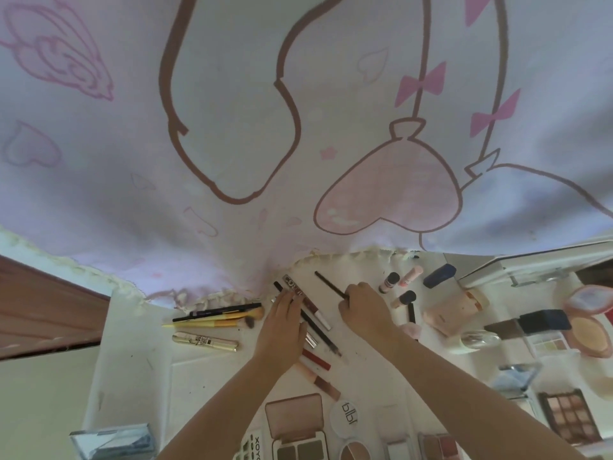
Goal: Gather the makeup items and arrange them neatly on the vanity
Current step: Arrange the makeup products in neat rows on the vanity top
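Observation:
The white vanity top (pixel 139 353) carries scattered makeup. My left hand (pixel 285 320) lies flat, fingers together, on a row of slim pencils and lip tubes (pixel 318 330) near the middle. My right hand (pixel 365 310) is closed around a thin black pencil (pixel 328 284) that points up and left. Yellow-handled brushes (pixel 219 322) and a gold mascara tube (pixel 205 341) lie to the left. Small concealer tubes (pixel 389 282) lie to the right of my right hand.
A pink cartoon-print curtain (pixel 298 127) hangs over the back of the vanity. Open palettes (pixel 295 423) and a round white compact (pixel 348 416) sit at the front. Powder compacts (pixel 587 327), an eyeshadow palette (pixel 569 418) and a navy case (pixel 439 275) crowd the right side.

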The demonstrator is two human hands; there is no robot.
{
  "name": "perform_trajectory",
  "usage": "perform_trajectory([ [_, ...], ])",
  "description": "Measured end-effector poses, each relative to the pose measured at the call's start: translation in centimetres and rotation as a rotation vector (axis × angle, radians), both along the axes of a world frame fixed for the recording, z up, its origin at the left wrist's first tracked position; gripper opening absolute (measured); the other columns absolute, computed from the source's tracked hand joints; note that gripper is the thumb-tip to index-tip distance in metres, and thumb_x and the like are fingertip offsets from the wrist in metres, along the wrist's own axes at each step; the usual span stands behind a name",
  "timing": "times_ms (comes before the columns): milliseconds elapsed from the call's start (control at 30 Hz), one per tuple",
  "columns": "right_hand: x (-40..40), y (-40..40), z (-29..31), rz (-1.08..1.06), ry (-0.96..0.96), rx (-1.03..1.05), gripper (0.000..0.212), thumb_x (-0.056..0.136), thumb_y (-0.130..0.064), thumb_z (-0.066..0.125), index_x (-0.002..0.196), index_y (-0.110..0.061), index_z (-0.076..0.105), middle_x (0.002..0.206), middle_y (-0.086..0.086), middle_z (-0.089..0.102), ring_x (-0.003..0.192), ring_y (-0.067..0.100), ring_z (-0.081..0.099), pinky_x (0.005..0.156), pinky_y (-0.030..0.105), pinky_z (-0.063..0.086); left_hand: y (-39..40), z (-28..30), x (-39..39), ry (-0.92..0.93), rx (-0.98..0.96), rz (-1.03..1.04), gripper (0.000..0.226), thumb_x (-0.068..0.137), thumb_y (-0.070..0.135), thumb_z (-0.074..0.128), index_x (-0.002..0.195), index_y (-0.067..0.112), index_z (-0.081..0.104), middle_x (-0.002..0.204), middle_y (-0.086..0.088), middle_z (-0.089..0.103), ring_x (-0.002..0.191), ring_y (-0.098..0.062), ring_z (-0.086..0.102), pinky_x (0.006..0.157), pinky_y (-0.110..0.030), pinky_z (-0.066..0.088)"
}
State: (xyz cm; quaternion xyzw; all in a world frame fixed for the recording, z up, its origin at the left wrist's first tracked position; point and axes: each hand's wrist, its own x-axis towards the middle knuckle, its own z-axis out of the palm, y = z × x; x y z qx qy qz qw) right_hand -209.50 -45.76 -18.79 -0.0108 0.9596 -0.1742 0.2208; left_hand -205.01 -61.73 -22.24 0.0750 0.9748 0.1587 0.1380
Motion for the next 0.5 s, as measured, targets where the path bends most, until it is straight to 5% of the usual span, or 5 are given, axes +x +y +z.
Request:
perform_trajectory([
  [133,1.7,1.7,3.6,0.266,0.017,-0.102,0.027,0.095,-0.014,0.033,0.108,-0.004,0.055,0.101,0.012,0.056,0.092,0.024,0.054,0.072,0.025,0.036,0.5,3.2,-1.4,0.110,0.094,-0.074,0.046,0.098,0.027,0.033,0.141,0.013,0.026,0.149,-0.005,0.025,0.139,-0.016,0.020,0.113,-0.024,0.016],
  [233,2.4,3.4,6.8,0.397,-0.043,-0.104,0.027,0.097,-0.018,0.032,0.108,-0.007,0.054,0.093,0.010,0.059,0.074,0.017,0.048,0.062,0.023,0.032,0.8,5.9,-1.5,0.057,0.055,-0.241,0.033,0.098,0.027,0.031,0.123,0.012,0.048,0.125,-0.004,0.052,0.113,-0.015,0.048,0.092,-0.023,0.038],
  [367,3.1,5.7,10.6,0.457,-0.136,-0.135,0.026,0.098,-0.021,0.032,0.104,-0.010,0.056,0.065,-0.005,0.047,0.053,0.005,0.038,0.051,0.014,0.031,1.1,9.1,-0.4,0.033,-0.153,-0.447,0.036,0.099,0.035,0.023,0.108,0.011,0.047,0.100,-0.006,0.060,0.084,-0.020,0.054,0.066,-0.026,0.036],
  [500,3.9,7.3,12.8,0.503,-0.164,-0.172,0.023,0.098,-0.022,0.031,0.093,-0.019,0.054,0.089,0.012,0.062,0.061,0.008,0.044,0.064,0.018,0.036,2.0,11.5,0.9,0.054,-0.176,-0.524,0.033,0.098,0.038,0.021,0.098,0.013,0.044,0.083,-0.005,0.059,0.066,-0.019,0.047,0.059,-0.028,0.034],
])
